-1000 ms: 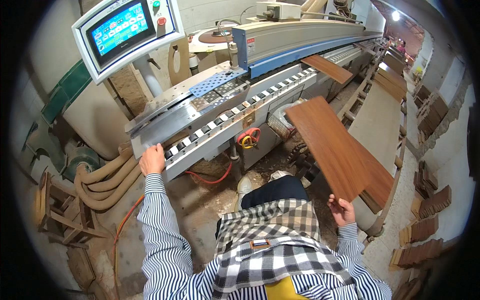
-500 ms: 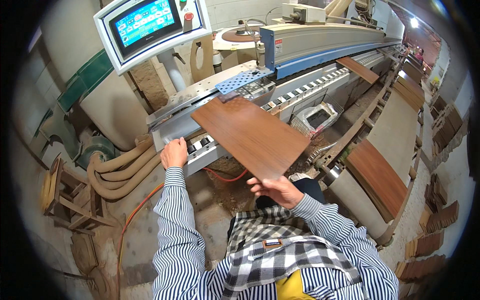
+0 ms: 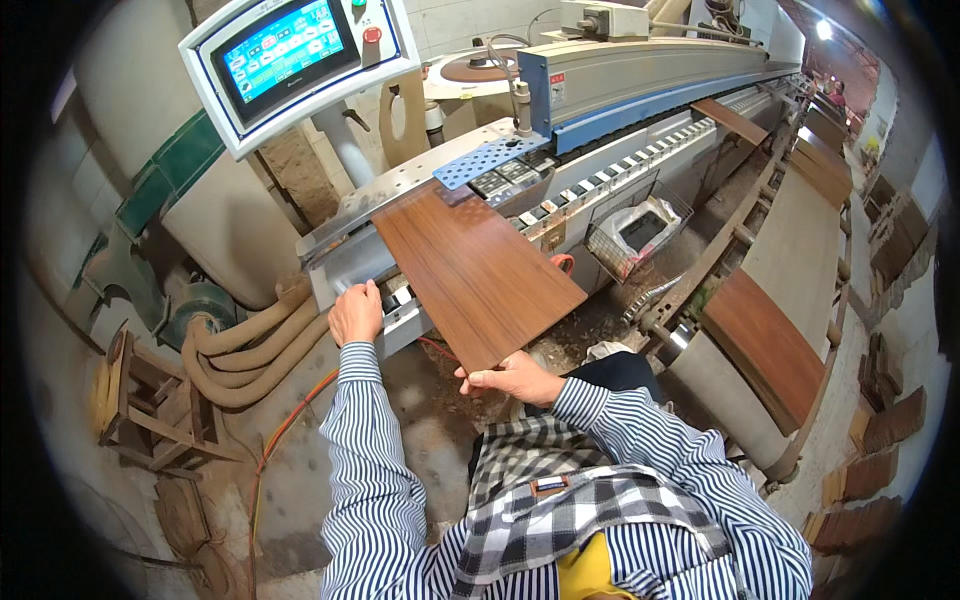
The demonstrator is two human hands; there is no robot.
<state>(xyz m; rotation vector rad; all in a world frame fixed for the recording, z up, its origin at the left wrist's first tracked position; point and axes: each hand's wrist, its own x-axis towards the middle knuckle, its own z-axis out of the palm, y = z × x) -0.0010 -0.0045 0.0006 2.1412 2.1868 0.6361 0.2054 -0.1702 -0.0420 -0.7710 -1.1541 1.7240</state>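
One board [image 3: 478,275] over machine bed [image 3: 362,252] and dusty floor [image 3: 425,395], right grip [image 3: 520,380] closed on its corner, left grip [image 3: 356,314] unclear.

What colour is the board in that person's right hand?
The board is brown with darker streaks like wood grain, best seen in the head view.

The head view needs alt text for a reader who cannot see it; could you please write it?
A person's right hand holds the near corner of a brown wood-grain panel that reaches over an edge-banding machine, while the left hand rests at the machine's near end. A touchscreen is upper left; stacked panels lie on a conveyor at right.
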